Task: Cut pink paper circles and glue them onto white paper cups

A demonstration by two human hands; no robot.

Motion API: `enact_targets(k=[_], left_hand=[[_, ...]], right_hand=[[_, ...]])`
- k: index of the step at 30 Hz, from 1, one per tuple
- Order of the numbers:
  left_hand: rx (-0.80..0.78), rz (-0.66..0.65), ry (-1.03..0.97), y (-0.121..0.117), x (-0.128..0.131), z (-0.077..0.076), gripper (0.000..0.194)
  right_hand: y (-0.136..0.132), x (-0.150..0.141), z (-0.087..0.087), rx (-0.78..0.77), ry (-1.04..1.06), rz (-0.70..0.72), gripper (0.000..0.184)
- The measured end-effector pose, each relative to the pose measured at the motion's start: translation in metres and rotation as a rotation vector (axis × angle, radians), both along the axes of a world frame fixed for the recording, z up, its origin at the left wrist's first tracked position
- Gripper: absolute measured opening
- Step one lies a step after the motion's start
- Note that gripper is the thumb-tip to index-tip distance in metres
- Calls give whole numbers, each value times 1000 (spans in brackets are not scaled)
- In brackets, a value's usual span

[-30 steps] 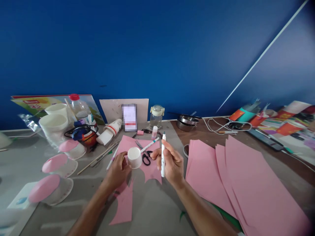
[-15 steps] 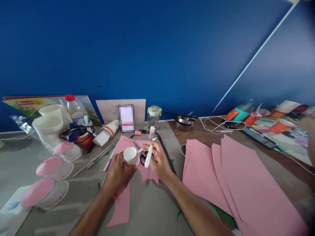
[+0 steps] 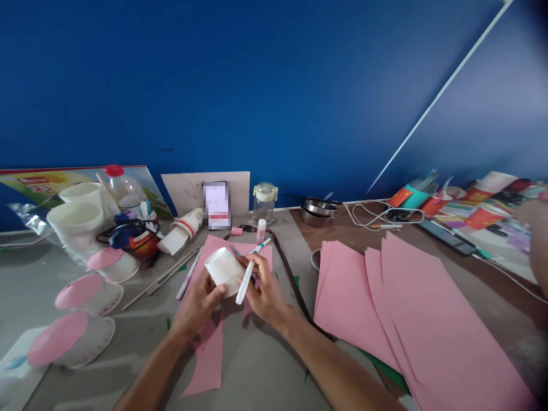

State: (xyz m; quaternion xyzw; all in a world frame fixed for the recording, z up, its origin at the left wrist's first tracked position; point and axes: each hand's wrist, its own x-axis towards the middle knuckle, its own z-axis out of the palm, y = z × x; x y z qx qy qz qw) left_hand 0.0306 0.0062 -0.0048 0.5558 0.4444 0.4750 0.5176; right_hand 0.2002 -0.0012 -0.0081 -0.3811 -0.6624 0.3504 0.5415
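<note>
My left hand [image 3: 197, 301] holds a small white paper cup [image 3: 221, 268], tipped on its side above a cut piece of pink paper [image 3: 214, 325]. My right hand [image 3: 264, 292] grips a white marker pen [image 3: 245, 281], which lies slanted against the cup's right side. Both hands meet just above the grey table [image 3: 261, 365]. A second pen with a teal band [image 3: 261, 247] lies on the pink paper just behind the hands. Scissors seen there earlier are hidden by the hands.
Left: paper cups with pink lids [image 3: 71, 337], stacked white cups [image 3: 75, 222], a bottle [image 3: 124, 191], sticks. Behind: a phone [image 3: 216, 204], a glass jar [image 3: 264, 202], a glue stick [image 3: 260, 229], metal bowls [image 3: 319, 212]. Right: fanned pink sheets [image 3: 406, 308], cables, coloured cups. Another person's hand [image 3: 537, 245] at the right edge.
The right hand came down from holding the marker upright and brought it against the cup. The left hand lifted and tipped the cup onto its side. The view shifted slightly.
</note>
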Motion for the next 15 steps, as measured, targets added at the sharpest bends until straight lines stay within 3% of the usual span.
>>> enact_targets(k=[8,15], left_hand=[[-204,-39,-423,-7,10,-21,54],[-219,-153,-571,-8,13,-16,58]], right_hand=[[-6,-4,-7,391,-230,-150,47],[-5,-4,-6,452,-332,-181,49]])
